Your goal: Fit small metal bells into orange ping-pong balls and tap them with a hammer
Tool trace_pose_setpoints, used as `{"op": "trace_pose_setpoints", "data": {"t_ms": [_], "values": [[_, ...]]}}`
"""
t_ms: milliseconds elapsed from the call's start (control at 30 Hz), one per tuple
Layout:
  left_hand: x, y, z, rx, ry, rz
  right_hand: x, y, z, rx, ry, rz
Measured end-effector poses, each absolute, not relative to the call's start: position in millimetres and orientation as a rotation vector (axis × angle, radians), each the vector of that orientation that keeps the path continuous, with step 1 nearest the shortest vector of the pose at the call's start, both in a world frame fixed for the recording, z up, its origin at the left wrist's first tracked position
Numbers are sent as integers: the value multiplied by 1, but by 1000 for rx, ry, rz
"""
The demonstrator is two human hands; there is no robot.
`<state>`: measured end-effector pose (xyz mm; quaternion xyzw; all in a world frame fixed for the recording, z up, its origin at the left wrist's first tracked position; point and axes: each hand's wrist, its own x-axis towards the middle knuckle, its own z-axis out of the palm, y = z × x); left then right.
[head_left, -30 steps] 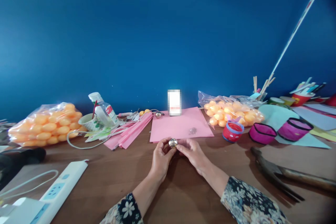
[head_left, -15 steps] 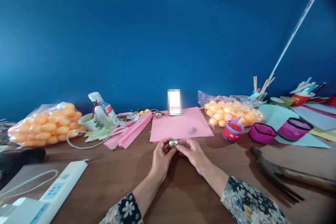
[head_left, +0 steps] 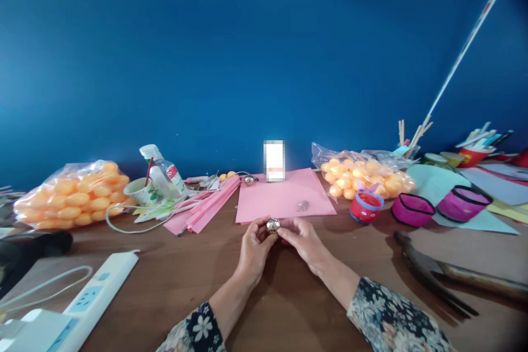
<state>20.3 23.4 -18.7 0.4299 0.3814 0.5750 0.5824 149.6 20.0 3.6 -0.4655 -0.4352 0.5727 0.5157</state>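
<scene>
A small shiny metallic ball [head_left: 273, 225], silver-gold in colour, is pinched between my two hands just in front of the pink paper. My left hand [head_left: 254, 247] grips it from the left with thumb and fingers. From the right, my right hand [head_left: 304, 243] holds it by thumb and fingertips. The far fingers of both hands are partly hidden. Beyond them lies a pink sheet [head_left: 272, 198], with a little pile of small silvery pieces [head_left: 303, 206] on its right part. Another shiny ball [head_left: 248, 180] rests at the sheet's back left corner.
Bags of orange balls stand left [head_left: 74, 198] and right [head_left: 358, 176]. A claw hammer [head_left: 449, 272] lies at right, near a red cup [head_left: 366, 207] and purple fabric bands [head_left: 412, 210]. At left are a power strip [head_left: 94, 291], bottle [head_left: 165, 173] and pink strips [head_left: 212, 203].
</scene>
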Motion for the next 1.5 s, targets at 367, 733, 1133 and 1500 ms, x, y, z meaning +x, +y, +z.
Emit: {"op": "trace_pose_setpoints", "data": {"t_ms": [367,733,1133,1500], "values": [[21,23,-17,995,901,1343,150,20,2,-1131,-1034,1362],[21,21,-15,972,853,1322,151,22,1,-1118,-1038,1370],[21,20,-8,814,851,1303,154,22,-5,-1028,-1132,1320],[21,19,-9,819,865,1289,152,23,-2,-1054,-1122,1309]]}}
